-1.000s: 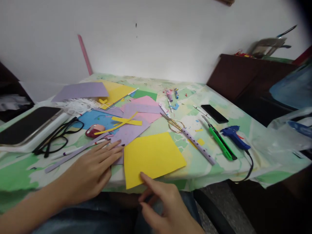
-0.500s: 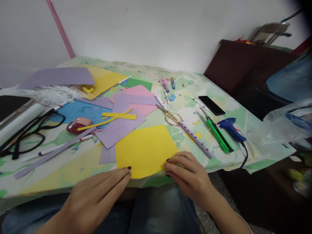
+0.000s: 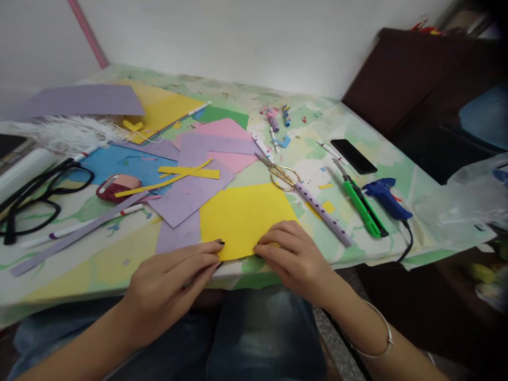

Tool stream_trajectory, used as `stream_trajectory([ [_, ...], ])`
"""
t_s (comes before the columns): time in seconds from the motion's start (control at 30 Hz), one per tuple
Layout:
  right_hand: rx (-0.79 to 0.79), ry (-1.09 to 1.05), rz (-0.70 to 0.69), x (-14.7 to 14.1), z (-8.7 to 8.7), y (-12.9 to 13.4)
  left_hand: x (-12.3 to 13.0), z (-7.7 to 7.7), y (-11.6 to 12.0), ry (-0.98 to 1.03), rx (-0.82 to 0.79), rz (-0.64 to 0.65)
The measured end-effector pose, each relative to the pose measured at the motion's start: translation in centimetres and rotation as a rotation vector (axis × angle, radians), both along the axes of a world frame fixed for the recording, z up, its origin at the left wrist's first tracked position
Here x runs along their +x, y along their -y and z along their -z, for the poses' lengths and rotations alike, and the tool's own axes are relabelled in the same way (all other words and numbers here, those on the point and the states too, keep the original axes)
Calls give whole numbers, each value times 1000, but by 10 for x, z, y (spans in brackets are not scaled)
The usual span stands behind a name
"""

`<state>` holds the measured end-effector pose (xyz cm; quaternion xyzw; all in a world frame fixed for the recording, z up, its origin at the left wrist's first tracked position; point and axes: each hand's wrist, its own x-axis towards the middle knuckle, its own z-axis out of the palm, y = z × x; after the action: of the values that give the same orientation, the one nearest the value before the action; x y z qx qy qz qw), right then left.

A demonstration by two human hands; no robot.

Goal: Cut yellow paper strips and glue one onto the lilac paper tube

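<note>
A yellow sheet of paper (image 3: 246, 217) lies at the table's front edge, its near edge between my two hands. My left hand (image 3: 174, 286) pinches its near left corner, thumb below and fingers on top. On the near right side, my right hand (image 3: 296, 254) grips the paper with fingertips pressed together. Beneath and left of the sheet are purple paper pieces (image 3: 178, 233). Gold-handled scissors (image 3: 283, 177) lie just beyond it, touching or close to a purple paper tube with dark dots (image 3: 323, 214).
To the right lie a green cutter (image 3: 361, 206), a blue glue gun (image 3: 387, 198) with its cord, and a black phone (image 3: 353, 156). Leftward are black glasses (image 3: 51, 203), a red-and-pink case (image 3: 119, 186), yellow strips (image 3: 190, 172), markers, white string (image 3: 71, 129) and coloured sheets.
Both hands have moved slightly closer together along the yellow paper's near edge, still gripping it. The camera view has shifted, so the table items sit a little higher in the picture.
</note>
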<state>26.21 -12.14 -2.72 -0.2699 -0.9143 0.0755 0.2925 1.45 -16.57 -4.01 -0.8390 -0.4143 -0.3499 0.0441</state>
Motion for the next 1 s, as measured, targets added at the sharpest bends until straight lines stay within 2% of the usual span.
stream_trajectory([
  [0.1,-61,2,-5,-6,-2,-4,0,-2,1,23,-81,9],
  [0.23,-282,-50,-14,-8,-10,-8,11,-7,1,53,-139,16],
  [0.37,-459,22,33,-10,-19,-13,29,-13,-5,15,-209,7],
  [0.5,-540,109,32,-9,-25,-17,34,-16,-11,36,-415,29],
  [0.63,-479,174,-2,-7,-26,-17,26,-20,-16,54,-602,56],
  [0.77,-305,361,-15,-8,-24,-14,21,-26,-19,51,-691,71],
  [0.87,-201,468,-6,-9,-23,-13,25,-26,-21,31,-664,62],
  [1.0,-172,487,1,-11,-21,-13,33,-22,-20,-51,-496,47],
])
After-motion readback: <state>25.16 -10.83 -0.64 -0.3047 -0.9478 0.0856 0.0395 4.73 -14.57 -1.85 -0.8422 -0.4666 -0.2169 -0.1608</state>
